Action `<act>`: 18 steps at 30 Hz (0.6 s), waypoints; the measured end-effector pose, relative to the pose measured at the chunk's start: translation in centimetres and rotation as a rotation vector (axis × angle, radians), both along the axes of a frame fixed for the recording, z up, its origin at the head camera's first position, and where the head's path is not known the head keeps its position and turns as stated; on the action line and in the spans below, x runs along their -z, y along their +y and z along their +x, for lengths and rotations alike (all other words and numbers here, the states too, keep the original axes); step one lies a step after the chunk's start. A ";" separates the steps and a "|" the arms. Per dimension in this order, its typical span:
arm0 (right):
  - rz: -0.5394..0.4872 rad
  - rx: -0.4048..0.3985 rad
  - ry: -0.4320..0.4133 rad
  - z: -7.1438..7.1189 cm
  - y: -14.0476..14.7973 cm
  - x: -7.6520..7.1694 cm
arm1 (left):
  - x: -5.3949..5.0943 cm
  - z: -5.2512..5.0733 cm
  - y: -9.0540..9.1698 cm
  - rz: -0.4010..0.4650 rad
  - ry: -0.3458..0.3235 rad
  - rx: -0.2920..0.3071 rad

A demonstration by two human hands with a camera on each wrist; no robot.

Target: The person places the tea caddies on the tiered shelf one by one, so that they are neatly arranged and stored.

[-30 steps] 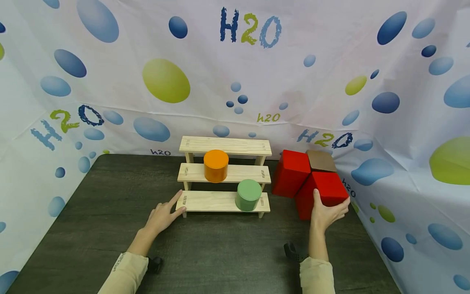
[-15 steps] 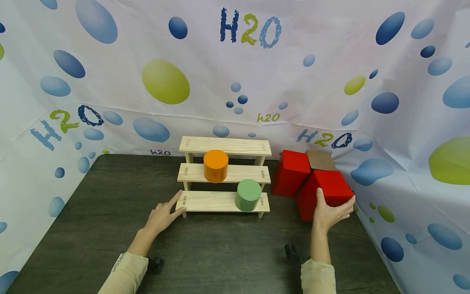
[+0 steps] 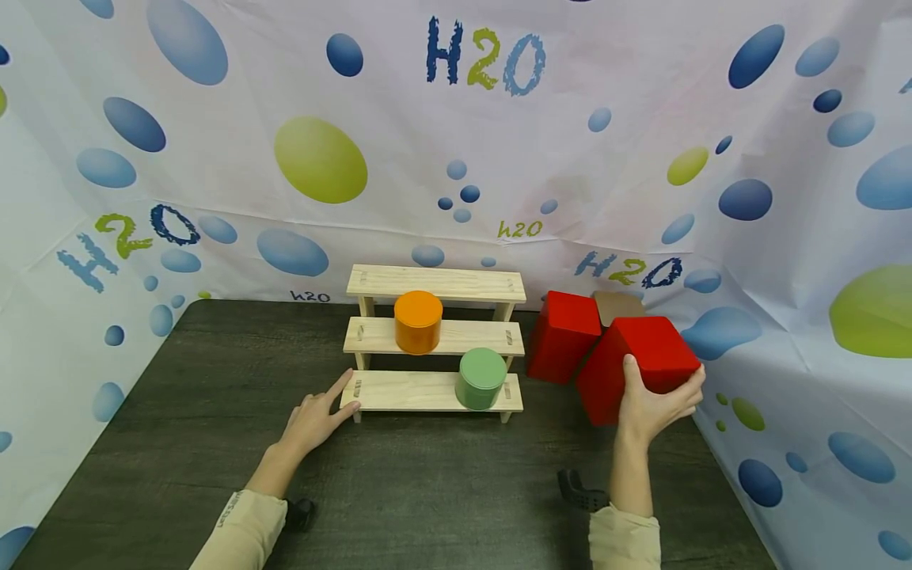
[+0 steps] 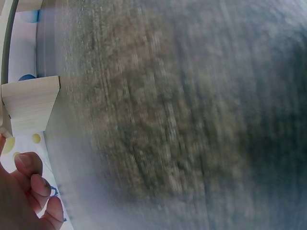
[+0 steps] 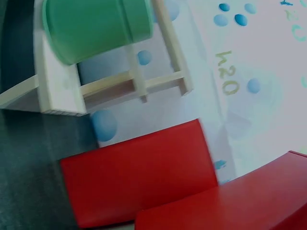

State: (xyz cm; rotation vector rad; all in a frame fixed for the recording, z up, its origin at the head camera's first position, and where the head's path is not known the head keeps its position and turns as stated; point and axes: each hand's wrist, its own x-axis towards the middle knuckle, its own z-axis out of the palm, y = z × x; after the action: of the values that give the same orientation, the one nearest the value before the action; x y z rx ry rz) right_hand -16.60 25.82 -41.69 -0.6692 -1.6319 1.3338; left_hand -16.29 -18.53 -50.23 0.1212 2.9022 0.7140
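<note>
Within the right hand (image 3: 655, 412) is the nearer red box (image 3: 651, 348), grasped with the thumb on its left side and fingers round its right, as only the head view shows. Just left of that grip stands the other red box (image 3: 565, 336); beyond it, a brown box (image 3: 618, 305). The right wrist view adds the side of the green cylinder (image 5: 96, 28). Farther left of the grip, the left hand (image 3: 313, 419) touches the wooden stand (image 3: 413, 389) with extended index finger and thumb; its own wrist view reveals other fingers bent.
</note>
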 end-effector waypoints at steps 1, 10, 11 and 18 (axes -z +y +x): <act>-0.002 -0.005 0.002 0.1 -0.1 -0.3 | 0.0 0.0 0.0 0.002 0.000 0.000; 0.016 -0.056 0.115 0.6 -0.8 -2.9 | 0.0 0.0 0.0 0.003 0.007 0.005; 0.017 -0.066 0.132 0.7 -0.9 -3.2 | -0.1 0.0 0.0 0.002 0.006 0.005; -0.005 -0.167 0.256 0.6 -1.5 -5.0 | 0.0 -0.1 0.1 0.007 0.007 0.007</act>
State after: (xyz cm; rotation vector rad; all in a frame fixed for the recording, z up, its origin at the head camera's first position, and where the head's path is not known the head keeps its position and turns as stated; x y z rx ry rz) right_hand -15.95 24.32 -36.70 -0.3531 -1.5007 1.4775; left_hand -16.34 -18.48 -50.27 0.1350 2.9049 0.7246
